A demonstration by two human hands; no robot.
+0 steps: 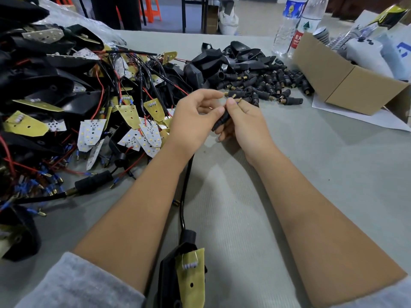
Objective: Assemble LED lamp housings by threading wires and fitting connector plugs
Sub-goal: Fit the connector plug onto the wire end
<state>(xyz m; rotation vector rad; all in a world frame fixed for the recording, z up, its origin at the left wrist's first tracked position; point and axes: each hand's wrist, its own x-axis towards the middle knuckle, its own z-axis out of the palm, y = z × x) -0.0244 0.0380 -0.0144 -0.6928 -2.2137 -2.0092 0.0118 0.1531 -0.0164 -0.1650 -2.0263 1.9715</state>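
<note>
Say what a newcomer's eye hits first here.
Both hands, left hand and right hand, meet mid-frame, pinching a black connector plug. To their left sprawls a tangle of LED boards and wires; behind them lies a heap of black plugs.

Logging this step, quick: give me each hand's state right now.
Left hand: fingers curled, pinching a small brass-tipped wire terminal.
Right hand: gripping the black rubber connector plug, thumb on top.
</note>
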